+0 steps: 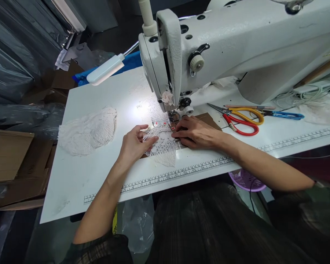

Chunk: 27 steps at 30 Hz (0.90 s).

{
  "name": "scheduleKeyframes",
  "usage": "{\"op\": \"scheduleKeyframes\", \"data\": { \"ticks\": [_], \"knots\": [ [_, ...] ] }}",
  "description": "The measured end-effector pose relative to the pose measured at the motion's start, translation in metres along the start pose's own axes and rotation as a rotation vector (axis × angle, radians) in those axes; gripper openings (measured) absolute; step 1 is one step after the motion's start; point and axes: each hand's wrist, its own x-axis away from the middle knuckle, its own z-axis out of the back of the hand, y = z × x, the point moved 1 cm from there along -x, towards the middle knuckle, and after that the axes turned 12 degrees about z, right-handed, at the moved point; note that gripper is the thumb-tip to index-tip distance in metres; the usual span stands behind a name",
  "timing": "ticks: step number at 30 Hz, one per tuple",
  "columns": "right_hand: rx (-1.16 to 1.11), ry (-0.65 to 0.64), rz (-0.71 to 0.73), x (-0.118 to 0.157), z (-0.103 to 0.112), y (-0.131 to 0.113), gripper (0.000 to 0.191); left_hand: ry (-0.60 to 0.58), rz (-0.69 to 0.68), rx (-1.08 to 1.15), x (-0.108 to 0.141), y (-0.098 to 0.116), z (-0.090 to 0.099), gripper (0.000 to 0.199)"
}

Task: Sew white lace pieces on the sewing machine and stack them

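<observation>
A piece of white lace lies in front of the needle area of a white sewing machine. My left hand pinches the lace's left edge, thumb on top and fingers partly beneath it. Close to the presser foot, my right hand rests with its fingertips pressed down at the lace's right edge; whether they grip it or only hold it flat, I cannot tell. The needle itself is too small to make out. More white lace lies in a heap on the table at the left.
Red-handled scissors, yellow-handled scissors and a blue-handled tool lie right of my right hand. A printed ruler runs along the front edge of the white table. A lamp reaches over from behind. Cardboard boxes stand left.
</observation>
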Motion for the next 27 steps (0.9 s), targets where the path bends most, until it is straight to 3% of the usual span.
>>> {"op": "scheduleKeyframes", "data": {
  "ticks": [8, 13, 22, 27],
  "knots": [
    [-0.141, 0.131, -0.094, -0.001, 0.004, 0.003, 0.039, 0.011, -0.007, 0.008, 0.003, 0.001, -0.001, 0.059],
    [-0.089, 0.109, -0.060, -0.002, -0.003, 0.004, 0.038, -0.007, 0.020, 0.020, 0.001, 0.001, -0.001, 0.059],
    [-0.117, -0.054, 0.010, 0.003, 0.012, -0.010, 0.038, -0.033, 0.068, 0.033, -0.003, 0.001, 0.000, 0.059],
    [-0.085, -0.084, 0.016, 0.003, 0.011, -0.010, 0.038, -0.033, 0.079, 0.060, -0.004, 0.001, 0.000, 0.057]
  ]
}}
